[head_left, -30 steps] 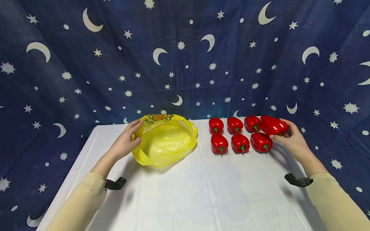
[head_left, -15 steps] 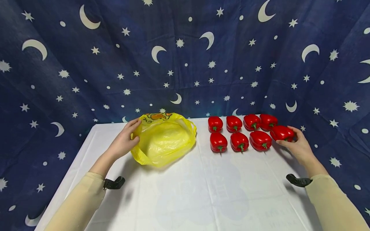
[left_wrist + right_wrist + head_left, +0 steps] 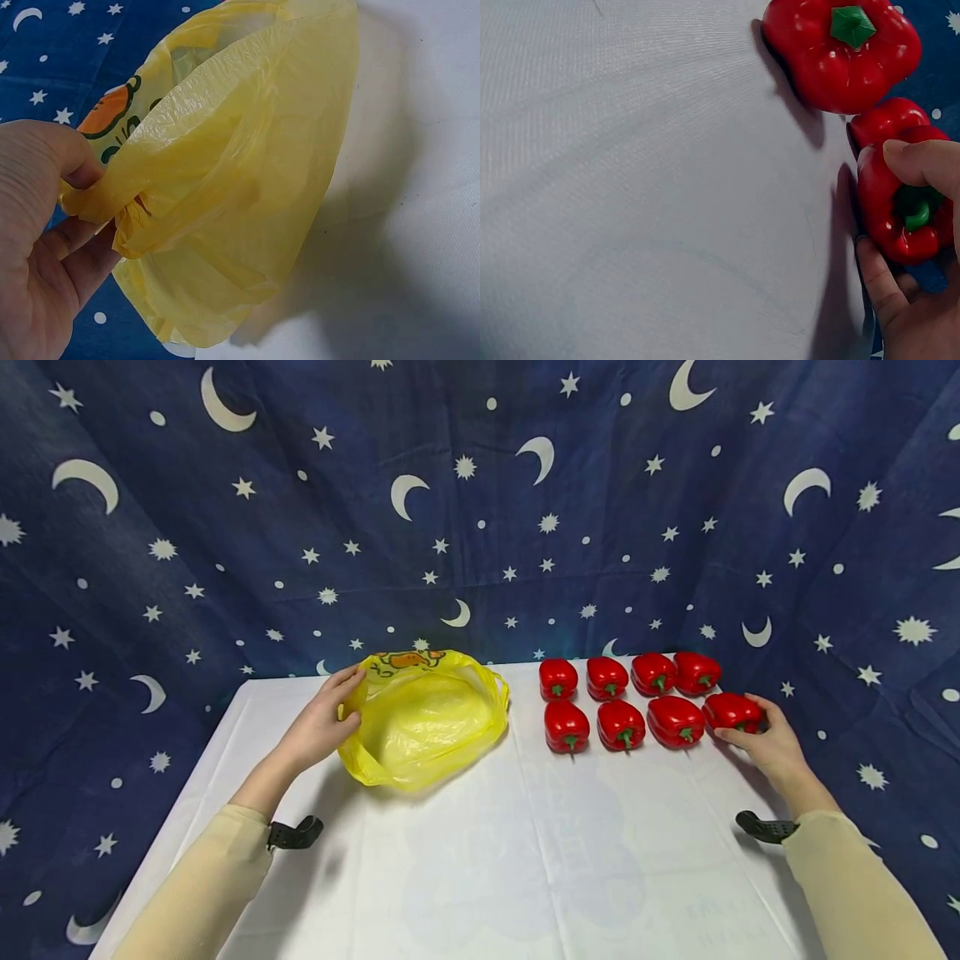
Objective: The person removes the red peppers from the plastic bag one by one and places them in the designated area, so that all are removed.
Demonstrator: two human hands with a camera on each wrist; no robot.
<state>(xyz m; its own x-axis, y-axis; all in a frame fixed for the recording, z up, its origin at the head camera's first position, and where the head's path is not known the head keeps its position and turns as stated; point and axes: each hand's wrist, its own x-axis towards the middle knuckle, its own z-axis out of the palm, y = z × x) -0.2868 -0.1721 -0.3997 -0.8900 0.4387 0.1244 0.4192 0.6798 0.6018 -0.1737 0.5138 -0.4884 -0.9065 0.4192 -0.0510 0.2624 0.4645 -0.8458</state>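
Observation:
In the head view my left hand [image 3: 318,724] pinches the left rim of a yellow plastic bag [image 3: 431,727], whose mouth gapes upward. The left wrist view shows the bunched film [image 3: 135,225] between thumb and fingers. At the right end of the front row, my right hand [image 3: 776,747] grips a red bell pepper [image 3: 727,713], thumb on the near side and fingers round its right. The right wrist view shows the green stem [image 3: 917,214] of that held pepper. To its left lies another bell pepper [image 3: 675,722], very close. Whether the held pepper touches the table is unclear.
Several more red bell peppers stand in two rows, among them a front left one [image 3: 566,725] and a back right one [image 3: 697,672]. A white-covered table [image 3: 480,868] lies beneath. Behind hangs a dark blue cloth [image 3: 480,510] with moons and stars.
My right hand has brought its bell pepper from beside the back row rightward and nearer, down to the front row's right end. The left hand keeps its hold on the bag.

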